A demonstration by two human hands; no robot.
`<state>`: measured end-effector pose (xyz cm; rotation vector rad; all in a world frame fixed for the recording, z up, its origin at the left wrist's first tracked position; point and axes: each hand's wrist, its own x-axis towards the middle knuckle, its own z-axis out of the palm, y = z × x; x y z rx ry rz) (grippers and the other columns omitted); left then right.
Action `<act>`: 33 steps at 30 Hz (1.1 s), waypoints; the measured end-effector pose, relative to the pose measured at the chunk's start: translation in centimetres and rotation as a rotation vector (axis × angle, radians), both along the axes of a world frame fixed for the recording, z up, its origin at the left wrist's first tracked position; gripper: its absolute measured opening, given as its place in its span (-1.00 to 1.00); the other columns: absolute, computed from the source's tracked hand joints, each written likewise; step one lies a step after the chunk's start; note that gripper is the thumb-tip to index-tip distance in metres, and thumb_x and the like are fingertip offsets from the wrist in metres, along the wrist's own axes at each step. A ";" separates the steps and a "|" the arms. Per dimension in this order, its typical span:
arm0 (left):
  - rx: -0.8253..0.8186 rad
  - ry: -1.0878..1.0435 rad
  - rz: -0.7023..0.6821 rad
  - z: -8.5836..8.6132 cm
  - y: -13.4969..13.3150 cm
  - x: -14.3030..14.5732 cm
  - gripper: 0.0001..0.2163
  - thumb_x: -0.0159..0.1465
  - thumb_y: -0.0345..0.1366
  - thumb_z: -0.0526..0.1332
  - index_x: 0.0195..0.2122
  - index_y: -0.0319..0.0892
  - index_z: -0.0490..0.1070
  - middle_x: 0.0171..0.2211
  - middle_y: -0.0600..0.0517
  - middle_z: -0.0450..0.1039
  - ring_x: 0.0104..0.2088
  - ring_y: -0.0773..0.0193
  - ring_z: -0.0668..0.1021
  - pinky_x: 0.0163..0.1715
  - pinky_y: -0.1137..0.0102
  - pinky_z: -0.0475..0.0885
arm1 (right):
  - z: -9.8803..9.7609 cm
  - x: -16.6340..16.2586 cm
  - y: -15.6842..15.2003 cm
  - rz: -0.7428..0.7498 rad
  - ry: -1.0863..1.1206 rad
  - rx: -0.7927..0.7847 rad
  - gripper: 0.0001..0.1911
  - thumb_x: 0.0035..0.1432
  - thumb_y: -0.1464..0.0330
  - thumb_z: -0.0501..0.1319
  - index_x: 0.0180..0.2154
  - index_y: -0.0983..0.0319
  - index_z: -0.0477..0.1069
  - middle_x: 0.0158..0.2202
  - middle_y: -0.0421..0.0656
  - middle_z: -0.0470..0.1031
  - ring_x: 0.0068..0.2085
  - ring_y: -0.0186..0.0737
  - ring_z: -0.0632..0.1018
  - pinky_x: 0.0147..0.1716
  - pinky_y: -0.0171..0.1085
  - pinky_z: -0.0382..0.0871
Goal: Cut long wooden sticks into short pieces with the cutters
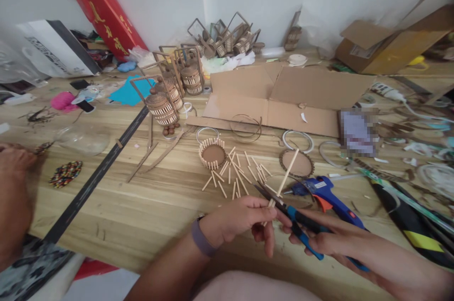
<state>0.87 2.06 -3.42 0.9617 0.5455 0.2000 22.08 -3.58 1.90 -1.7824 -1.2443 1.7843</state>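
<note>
Blue-handled cutters point(296, 215) gripped by right fingers point(321, 244); left fingers point(264, 215) pinch pale stick point(288, 172); likely trimming; next cut needs steady hold.

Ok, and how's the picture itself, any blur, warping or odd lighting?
In the head view, light is soft, without harsh glare on the wooden table; also in the head view, wide-angle stretching seems to skew the cardboard box, the upper right corner darkens, the right-edge clutter looks smeared, a pixelated patch hides detail, and the left hand and blue-handled cutters read more clearly.
</note>
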 end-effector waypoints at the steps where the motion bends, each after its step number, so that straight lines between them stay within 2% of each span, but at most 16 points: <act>1: 0.000 -0.005 -0.005 0.0 0.0 0.0 -0.60 0.29 -0.02 0.09 -0.19 -0.25 0.54 -0.72 0.07 0.37 -0.65 0.38 0.32 -0.54 0.44 0.11 | 0.0 0.0 0.0 0.004 -0.004 0.005 -0.47 -0.14 0.25 0.26 -0.03 0.07 0.58 0.09 -0.14 0.53 0.08 0.12 0.52 0.05 -0.02 0.39; 7: -0.011 -0.021 -0.001 0.0 0.0 0.0 -0.60 0.27 0.00 0.12 -0.22 -0.26 0.54 -0.71 0.08 0.36 -0.66 0.39 0.33 -0.54 0.44 0.10 | -0.4 0.3 0.1 0.060 -0.012 0.062 -0.48 -0.10 0.30 0.25 -0.01 0.04 0.56 0.05 -0.13 0.57 0.08 0.12 0.52 0.03 -0.03 0.41; 16: -0.004 -0.006 -0.011 -0.1 -0.1 0.0 -0.63 0.33 -0.09 0.06 -0.18 -0.26 0.54 -0.71 0.08 0.35 -0.66 0.39 0.34 -0.55 0.45 0.10 | -0.5 0.7 0.0 0.113 -0.010 0.076 -0.50 -0.07 0.33 0.23 -0.02 0.02 0.56 -0.06 -0.16 0.62 0.03 0.08 0.55 0.02 -0.03 0.42; 20: -0.008 0.012 -0.026 -0.1 0.0 0.0 -0.63 0.35 -0.12 0.04 -0.16 -0.27 0.54 -0.72 0.10 0.34 -0.67 0.41 0.33 -0.55 0.46 0.12 | 0.0 0.2 0.0 0.133 -0.018 0.095 -0.50 -0.10 0.37 0.19 -0.04 0.06 0.56 -0.16 -0.15 0.63 -0.09 0.02 0.58 -0.12 -0.11 0.48; 24: 0.000 0.057 -0.063 -0.2 0.1 0.0 -0.65 0.38 -0.21 0.00 -0.13 -0.30 0.53 -0.73 0.12 0.32 -0.68 0.43 0.31 -0.54 0.49 0.14 | 0.8 -0.5 0.4 0.180 -0.045 0.094 -0.61 -0.13 0.40 0.19 -0.20 0.13 0.59 -0.27 -0.16 0.60 -0.19 -0.05 0.56 -0.21 -0.22 0.46; 27: 0.021 0.061 -0.074 -0.2 0.1 0.0 -0.67 0.39 -0.30 -0.03 -0.15 -0.32 0.52 -0.73 0.14 0.30 -0.69 0.44 0.31 -0.54 0.50 0.15 | 1.2 -0.8 0.7 0.224 -0.113 0.112 -0.70 -0.15 0.40 0.20 -0.29 0.13 0.57 -0.29 -0.16 0.59 -0.18 -0.05 0.56 -0.19 -0.23 0.44; 30: 0.033 0.063 -0.056 -0.1 0.0 0.1 -0.68 0.39 -0.31 -0.03 -0.18 -0.30 0.52 -0.73 0.15 0.28 -0.70 0.45 0.29 -0.56 0.50 0.12 | 0.8 -0.7 0.8 0.255 -0.198 0.173 -0.73 -0.15 0.37 0.20 -0.33 0.13 0.58 -0.30 -0.14 0.60 -0.13 0.04 0.56 -0.12 -0.15 0.42; 33: 0.042 0.051 -0.043 -0.1 0.0 0.0 -0.68 0.39 -0.30 -0.02 -0.20 -0.29 0.52 -0.74 0.16 0.24 -0.70 0.45 0.26 -0.57 0.50 0.10 | -0.1 -0.4 0.5 0.246 -0.244 0.272 -0.65 -0.17 0.36 0.22 -0.26 0.15 0.61 -0.16 -0.09 0.63 -0.04 0.13 0.54 -0.04 -0.07 0.41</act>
